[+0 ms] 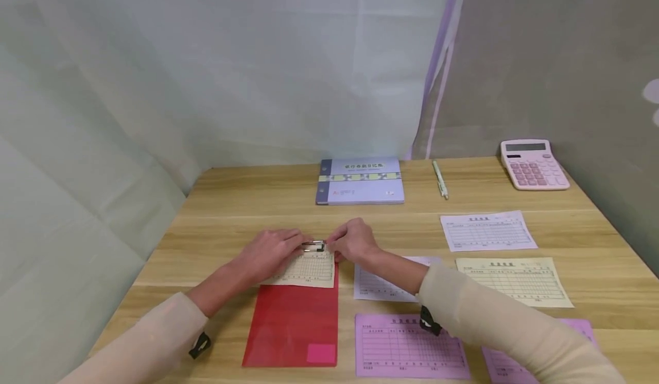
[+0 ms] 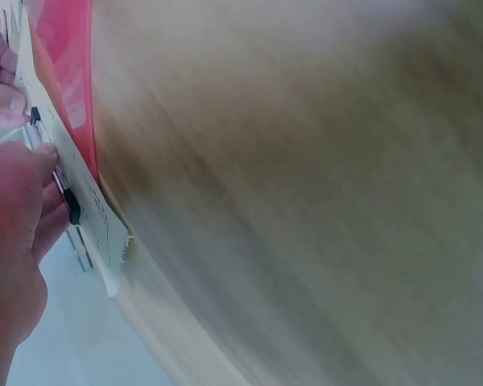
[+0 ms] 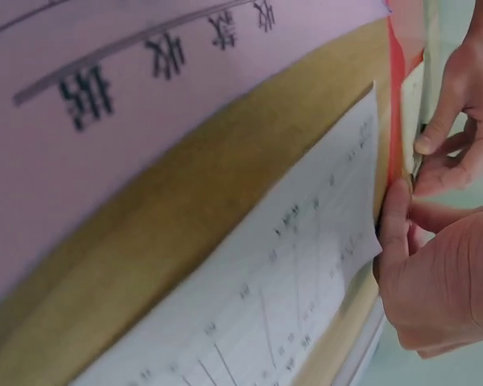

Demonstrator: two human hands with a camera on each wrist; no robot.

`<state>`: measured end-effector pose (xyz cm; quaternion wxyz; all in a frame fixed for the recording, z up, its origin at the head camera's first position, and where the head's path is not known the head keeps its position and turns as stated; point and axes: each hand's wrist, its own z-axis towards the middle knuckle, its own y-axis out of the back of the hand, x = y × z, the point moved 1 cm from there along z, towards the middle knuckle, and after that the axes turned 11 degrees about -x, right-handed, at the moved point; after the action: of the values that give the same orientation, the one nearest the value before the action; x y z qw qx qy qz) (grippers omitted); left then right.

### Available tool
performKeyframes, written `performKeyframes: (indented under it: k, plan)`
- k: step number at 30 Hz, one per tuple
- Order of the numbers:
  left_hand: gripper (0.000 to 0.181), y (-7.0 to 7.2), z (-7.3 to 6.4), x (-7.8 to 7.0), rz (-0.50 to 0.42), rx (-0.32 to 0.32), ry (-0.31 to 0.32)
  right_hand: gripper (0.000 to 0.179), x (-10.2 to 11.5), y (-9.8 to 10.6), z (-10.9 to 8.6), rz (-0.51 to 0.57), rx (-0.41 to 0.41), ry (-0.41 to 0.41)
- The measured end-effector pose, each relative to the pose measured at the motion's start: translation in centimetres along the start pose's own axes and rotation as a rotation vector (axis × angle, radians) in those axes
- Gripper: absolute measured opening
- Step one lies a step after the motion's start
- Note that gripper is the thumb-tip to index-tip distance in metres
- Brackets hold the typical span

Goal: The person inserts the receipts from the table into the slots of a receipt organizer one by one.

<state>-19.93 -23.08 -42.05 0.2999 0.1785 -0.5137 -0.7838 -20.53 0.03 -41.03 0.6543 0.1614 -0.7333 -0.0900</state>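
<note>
A red folder [image 1: 296,324] with a metal clip [image 1: 313,246] at its far end lies flat, a pink label at its near right corner. Over the folder's far part lies a yellow printed slip [image 1: 309,270], its top edge at the clip. My left hand [image 1: 270,252] pinches the clip from the left; in the left wrist view the thumb lies on the metal bar, which has black ends [image 2: 71,207]. At the slip's top right corner, my right hand [image 1: 355,240] pinches the paper beside the clip. Whether the paper sits under the bar is hard to tell.
Right of the folder lie a white slip [image 1: 381,284] partly under my right forearm, purple slips [image 1: 412,352], another yellow slip [image 1: 515,281] and another white slip [image 1: 489,232]. Farther back are a blue account book [image 1: 360,192], a pen [image 1: 440,179] and a pink calculator [image 1: 532,166].
</note>
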Motion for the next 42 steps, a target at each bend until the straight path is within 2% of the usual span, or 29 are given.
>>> performKeyframes:
  k: [4,7,9,14,20,32,37,42]
  plan:
    - [0.04,0.0,0.1,0.0,0.006,-0.002,0.002,0.005,0.5,0.3,0.2,-0.086,0.048,0.054]
    - [0.041,-0.1,0.0,-0.1,0.038,-0.009,-0.022,0.005,0.8,0.4,0.5,-0.173,0.07,0.096]
    - [0.04,-0.2,0.0,-0.1,0.054,-0.029,-0.05,0.005,0.8,0.3,0.7,-0.195,0.075,0.099]
    - [0.04,-0.2,-0.2,-0.3,0.077,-0.048,-0.087,0.005,0.8,0.3,0.9,-0.193,0.074,0.079]
    - [0.047,-0.2,-0.2,-0.5,0.081,-0.027,-0.073,0.006,0.9,0.5,1.1,-0.191,0.093,0.053]
    - [0.039,-0.3,-0.4,-0.4,0.06,-0.053,-0.075,0.009,1.0,0.3,1.2,-0.18,0.101,0.016]
    - [0.042,-0.3,-0.4,-0.4,0.063,-0.036,-0.053,0.009,1.0,0.4,1.3,-0.198,0.104,0.023]
    - [0.043,-0.3,-0.4,-0.3,0.003,-0.037,0.029,0.009,1.2,0.5,1.4,-0.243,0.118,0.065]
